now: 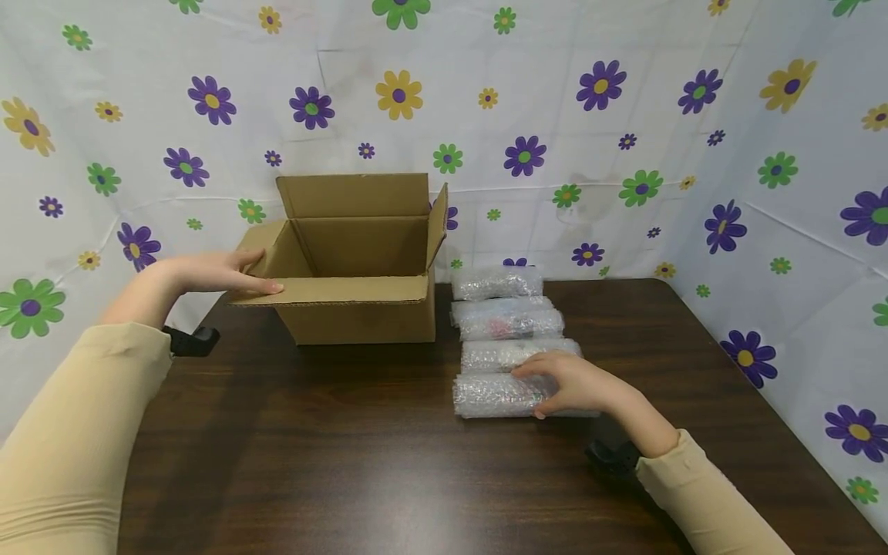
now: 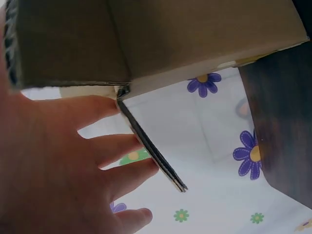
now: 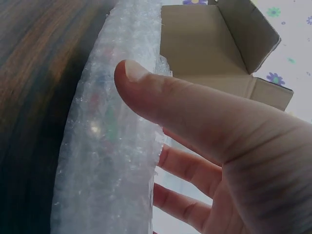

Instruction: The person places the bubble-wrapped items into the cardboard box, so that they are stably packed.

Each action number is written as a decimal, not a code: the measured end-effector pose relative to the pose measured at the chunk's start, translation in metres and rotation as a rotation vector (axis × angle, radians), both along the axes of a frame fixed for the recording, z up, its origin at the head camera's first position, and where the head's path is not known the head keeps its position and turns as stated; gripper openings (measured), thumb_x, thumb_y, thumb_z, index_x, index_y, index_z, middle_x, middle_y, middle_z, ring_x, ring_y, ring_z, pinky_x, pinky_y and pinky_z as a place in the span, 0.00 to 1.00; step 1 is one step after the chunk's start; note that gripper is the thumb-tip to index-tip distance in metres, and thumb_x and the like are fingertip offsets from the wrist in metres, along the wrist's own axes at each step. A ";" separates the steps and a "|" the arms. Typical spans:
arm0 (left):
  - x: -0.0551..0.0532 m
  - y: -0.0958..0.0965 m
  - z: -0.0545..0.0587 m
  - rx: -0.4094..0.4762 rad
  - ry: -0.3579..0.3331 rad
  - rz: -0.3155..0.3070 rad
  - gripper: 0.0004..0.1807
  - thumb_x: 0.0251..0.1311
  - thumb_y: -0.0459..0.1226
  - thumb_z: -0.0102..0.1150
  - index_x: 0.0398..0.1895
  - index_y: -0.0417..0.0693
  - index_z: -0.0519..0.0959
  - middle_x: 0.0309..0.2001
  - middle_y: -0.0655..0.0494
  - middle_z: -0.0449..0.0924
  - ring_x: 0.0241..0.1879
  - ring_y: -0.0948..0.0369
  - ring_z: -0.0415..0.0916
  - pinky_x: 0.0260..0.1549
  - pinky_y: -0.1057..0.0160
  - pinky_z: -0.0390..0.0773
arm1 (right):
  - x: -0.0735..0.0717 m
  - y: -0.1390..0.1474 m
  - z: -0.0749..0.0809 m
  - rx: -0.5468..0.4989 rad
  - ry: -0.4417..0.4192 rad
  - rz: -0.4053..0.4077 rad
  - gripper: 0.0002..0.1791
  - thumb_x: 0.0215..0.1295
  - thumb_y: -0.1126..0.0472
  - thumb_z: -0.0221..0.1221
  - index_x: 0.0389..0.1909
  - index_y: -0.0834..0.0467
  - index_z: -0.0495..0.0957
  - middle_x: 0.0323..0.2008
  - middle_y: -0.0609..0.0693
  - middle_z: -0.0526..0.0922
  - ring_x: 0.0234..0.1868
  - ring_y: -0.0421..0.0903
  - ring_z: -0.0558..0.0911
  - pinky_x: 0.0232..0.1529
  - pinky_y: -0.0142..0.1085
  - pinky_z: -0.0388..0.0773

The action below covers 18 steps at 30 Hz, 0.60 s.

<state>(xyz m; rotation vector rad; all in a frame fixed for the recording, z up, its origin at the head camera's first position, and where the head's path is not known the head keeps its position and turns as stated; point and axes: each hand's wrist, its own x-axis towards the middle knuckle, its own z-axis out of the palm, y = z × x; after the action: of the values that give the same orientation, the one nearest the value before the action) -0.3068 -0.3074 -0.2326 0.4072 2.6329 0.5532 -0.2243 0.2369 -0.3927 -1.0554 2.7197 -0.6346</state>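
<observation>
The left hand rests on an open box while the right hand curves around the nearest of several bubble-wrapped bundles on the counter right of the box, none visible inside yet.

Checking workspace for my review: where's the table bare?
Bare table lies in front of the box, left of the bubble-wrapped rolls, and right of the rolls toward the table's right edge. Crowded: the rolls' row.

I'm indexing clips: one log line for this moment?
left hand: touches box flaps | right hand: over nearest bubble-wrapped roll | box: open | other rolls: right of box
</observation>
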 end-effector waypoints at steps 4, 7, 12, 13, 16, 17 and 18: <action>0.000 0.001 -0.005 0.019 0.038 -0.010 0.54 0.64 0.55 0.55 0.75 0.31 0.35 0.72 0.26 0.37 0.69 0.30 0.37 0.59 0.28 0.48 | 0.000 -0.001 -0.001 0.010 0.010 -0.003 0.33 0.50 0.54 0.73 0.60 0.54 0.78 0.59 0.51 0.76 0.61 0.55 0.71 0.59 0.53 0.68; 0.000 0.002 -0.006 0.017 0.076 -0.016 0.54 0.63 0.53 0.58 0.74 0.30 0.38 0.72 0.25 0.40 0.69 0.31 0.41 0.60 0.30 0.50 | 0.000 -0.001 -0.001 0.022 0.013 -0.009 0.33 0.50 0.54 0.73 0.60 0.53 0.77 0.59 0.51 0.76 0.61 0.55 0.72 0.59 0.54 0.68; -0.001 0.003 -0.008 -0.020 0.112 -0.004 0.55 0.61 0.54 0.60 0.75 0.30 0.39 0.71 0.25 0.42 0.69 0.31 0.43 0.60 0.30 0.52 | 0.001 -0.001 -0.001 0.035 0.014 -0.021 0.33 0.50 0.52 0.73 0.60 0.51 0.77 0.58 0.49 0.77 0.60 0.53 0.73 0.57 0.53 0.71; -0.001 0.003 -0.009 -0.025 0.121 0.001 0.55 0.61 0.55 0.60 0.75 0.31 0.40 0.71 0.25 0.43 0.68 0.30 0.44 0.60 0.30 0.52 | 0.001 -0.001 -0.001 0.036 0.016 -0.021 0.33 0.50 0.52 0.73 0.60 0.51 0.77 0.58 0.49 0.77 0.60 0.53 0.73 0.57 0.53 0.71; 0.001 0.000 -0.013 -0.027 0.155 0.004 0.55 0.61 0.55 0.60 0.75 0.32 0.40 0.71 0.25 0.46 0.67 0.30 0.47 0.59 0.30 0.54 | 0.001 -0.001 0.000 0.038 0.002 -0.029 0.34 0.50 0.51 0.73 0.60 0.49 0.77 0.58 0.48 0.77 0.59 0.52 0.74 0.56 0.52 0.72; 0.001 0.000 -0.015 -0.019 0.165 0.006 0.55 0.61 0.55 0.60 0.75 0.32 0.40 0.70 0.25 0.47 0.67 0.30 0.48 0.59 0.31 0.55 | 0.001 -0.001 0.000 0.040 0.000 -0.027 0.34 0.50 0.50 0.73 0.61 0.49 0.77 0.58 0.48 0.77 0.59 0.52 0.74 0.55 0.52 0.73; 0.002 -0.001 -0.017 -0.013 0.178 0.006 0.55 0.61 0.55 0.60 0.75 0.32 0.40 0.70 0.25 0.48 0.67 0.30 0.49 0.59 0.31 0.55 | 0.001 -0.002 0.000 0.041 -0.009 -0.030 0.34 0.50 0.50 0.73 0.61 0.48 0.77 0.58 0.48 0.77 0.59 0.52 0.74 0.55 0.52 0.73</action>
<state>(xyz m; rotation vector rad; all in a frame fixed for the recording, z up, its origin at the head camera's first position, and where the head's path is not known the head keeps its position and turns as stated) -0.3048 -0.3087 -0.2496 0.4647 2.8063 0.5239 -0.2231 0.2354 -0.3926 -1.0015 2.7334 -0.5846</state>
